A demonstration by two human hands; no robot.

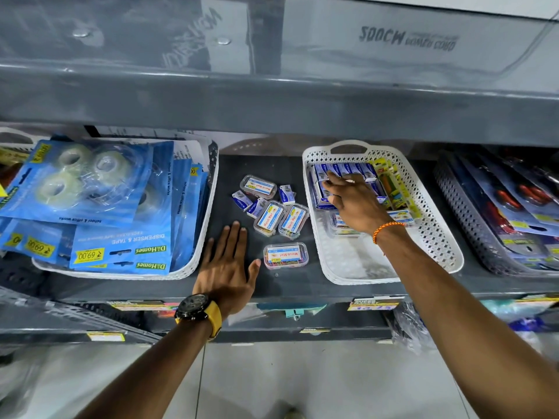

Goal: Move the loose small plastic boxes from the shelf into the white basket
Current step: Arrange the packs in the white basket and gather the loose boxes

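Several small clear plastic boxes with white-and-blue labels lie loose on the dark shelf (230, 176): one at the back (258, 186), two side by side (270, 218) (294, 221), and one nearest the front (286, 255). Small blue packets (242, 201) lie among them. My left hand (227, 264) rests flat on the shelf, fingers spread, just left of the front box. My right hand (352, 199) reaches into the white basket (441, 246), fingers spread over the blue packets there. More clear boxes (341, 226) sit in the basket under my wrist.
A white basket of blue tape-dispenser packs (90, 207) stands at the left. A grey perforated basket (472, 222) of carded tools is at the right. An upper shelf edge (272, 107) overhangs the work area. Price tags line the shelf's front lip.
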